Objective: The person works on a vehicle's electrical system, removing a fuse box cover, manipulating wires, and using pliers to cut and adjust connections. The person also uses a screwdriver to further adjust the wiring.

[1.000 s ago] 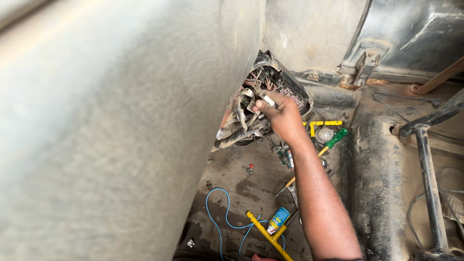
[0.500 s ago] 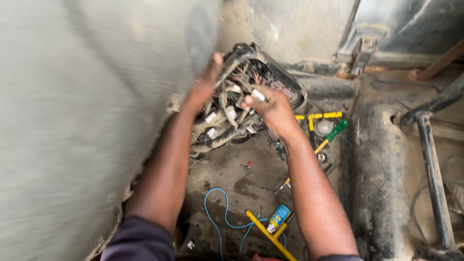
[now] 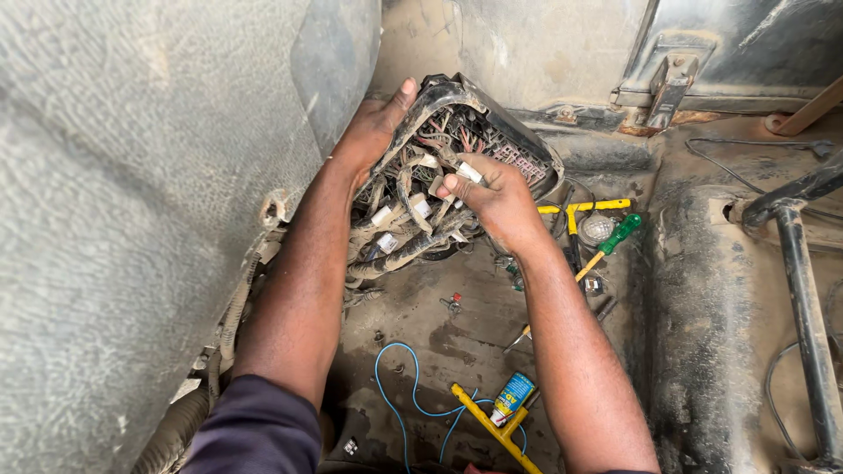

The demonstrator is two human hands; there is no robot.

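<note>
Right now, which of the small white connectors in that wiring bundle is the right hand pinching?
The white connector at the top of the bundle, pinched by the right hand. The other white connectors hang lower, untouched. The left hand steadies the black fuse box.

1. A dusty bare metal vehicle floor [image 3: 457,325] carried everything.
2. A blue wire [image 3: 397,379] lay looped on it.
3. Right of that wire stood a small spray can [image 3: 512,397], touching a yellow tool [image 3: 492,426].
4. Farther up and right of the wire lay a green-handled screwdriver [image 3: 615,239] near a yellow-handled tool [image 3: 584,208].
</note>
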